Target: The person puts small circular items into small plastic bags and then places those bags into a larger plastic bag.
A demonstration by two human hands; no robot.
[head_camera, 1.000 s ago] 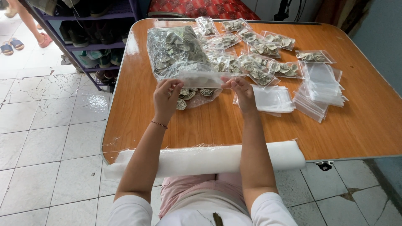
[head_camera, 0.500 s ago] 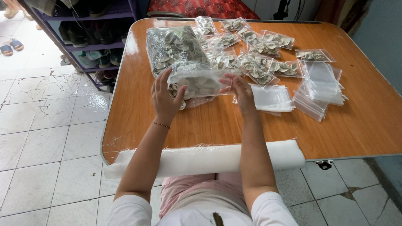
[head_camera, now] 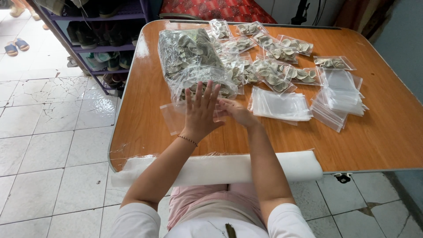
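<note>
My left hand [head_camera: 200,110] lies flat with its fingers spread, pressing on the clear near end of a small plastic bag of grey-white coiled pieces [head_camera: 207,88] that rests on the wooden table [head_camera: 145,132]. An empty flap of that bag [head_camera: 172,118] sticks out to the left of the hand. My right hand [head_camera: 238,113] rests on the table beside it. Its fingers point left and touch the same bag, with the tips tucked under my left palm. Just beyond stands a large clear sack of the same pieces [head_camera: 187,50].
Several small filled bags [head_camera: 273,75] are spread across the far middle of the table. Stacks of empty clear bags lie at the right [head_camera: 282,105] [head_camera: 339,99]. A white foam roll [head_camera: 229,169] pads the near edge. A shoe rack [head_camera: 105,39] stands at the left on the tiled floor.
Both hands held the filled bag up off the table. They have lowered it, and my left hand has flattened on top of it while the right hand slid in beside.
</note>
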